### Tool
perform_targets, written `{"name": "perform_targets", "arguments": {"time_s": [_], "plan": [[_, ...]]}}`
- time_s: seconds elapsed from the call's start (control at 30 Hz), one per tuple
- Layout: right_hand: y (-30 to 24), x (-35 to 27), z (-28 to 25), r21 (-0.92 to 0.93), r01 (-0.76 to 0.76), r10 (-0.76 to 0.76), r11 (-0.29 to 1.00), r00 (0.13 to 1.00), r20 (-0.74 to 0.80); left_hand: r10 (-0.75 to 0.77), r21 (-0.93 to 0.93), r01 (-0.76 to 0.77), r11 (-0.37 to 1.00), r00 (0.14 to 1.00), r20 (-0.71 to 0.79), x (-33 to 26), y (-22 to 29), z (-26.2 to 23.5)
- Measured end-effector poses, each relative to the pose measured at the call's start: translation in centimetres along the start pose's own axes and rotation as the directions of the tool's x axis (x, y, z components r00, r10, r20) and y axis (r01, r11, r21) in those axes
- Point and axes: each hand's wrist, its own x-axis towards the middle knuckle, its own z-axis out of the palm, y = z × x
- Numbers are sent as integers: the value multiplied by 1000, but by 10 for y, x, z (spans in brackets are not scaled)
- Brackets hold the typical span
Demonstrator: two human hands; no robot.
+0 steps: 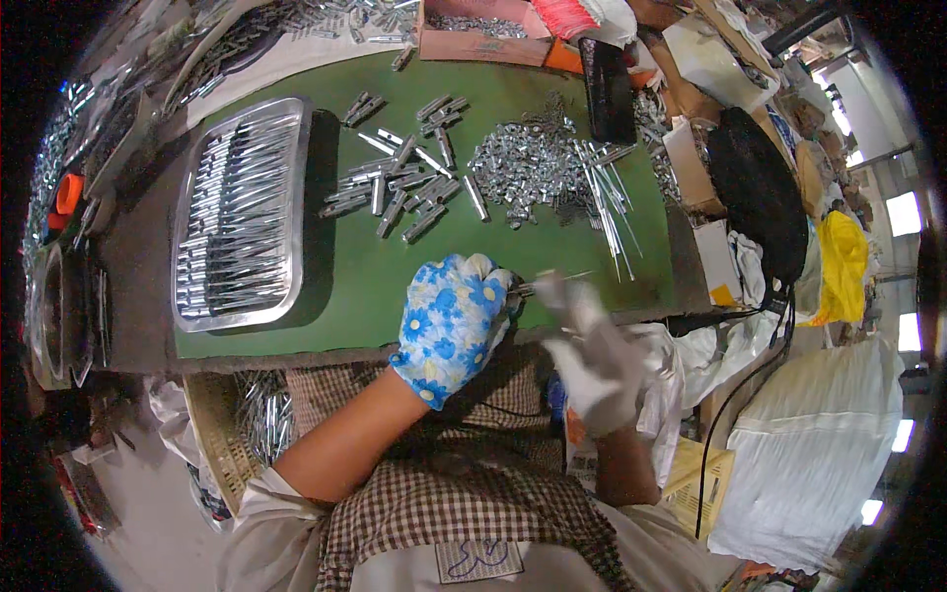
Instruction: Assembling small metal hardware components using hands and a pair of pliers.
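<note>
Two gloved hands meet near the front edge of the green work mat (395, 286) in my one head view. My left hand (449, 321), in a blue flower-print glove, is curled shut, its fingertips pinching the near end of a thin metal rod (552, 283) that points off to the right. My right hand (592, 355), in a pale grey glove, is blurred just beside it; its fingers look closed about the same rod, though I cannot tell how firmly. The rod sits above the mat's near edge, between the two hands. Farther up the mat I see a heap of small silver fittings (523, 163), with a fan of long thin rods (607, 197) touching its right side. Left of the heap lie scattered short metal tubes (400, 187). Well to the left, a steel tray (242, 212) holds rows of finished metal pieces. Beyond the mat's far edge, a cardboard box (483, 35) holds more small parts. On the right, a black bag (755, 187) rests among boxes, near a yellow bag (843, 261).
</note>
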Motion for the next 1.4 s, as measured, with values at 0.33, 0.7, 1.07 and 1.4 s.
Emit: {"name": "perform_targets", "arguments": {"time_s": [0.33, 0.7, 1.07, 1.4], "plan": [[-10, 3, -4, -103, -127, 147, 987, 964, 220, -7, 0, 7, 1000, 999, -44, -2, -1, -2], [33, 8, -15, 151, -164, 182, 975, 976, -115, -23, -11, 23, 1000, 1000, 7, 1, 2, -7], [89, 93, -20, -338, -24, -69, 941, 963, -260, 43, 170, -40, 985, 999, -18, 13, 11, 7], [118, 135, 5, -323, -125, 85, 938, 987, -136, -55, 367, 183, 912, 942, -332, -30, -109, -124]]}}
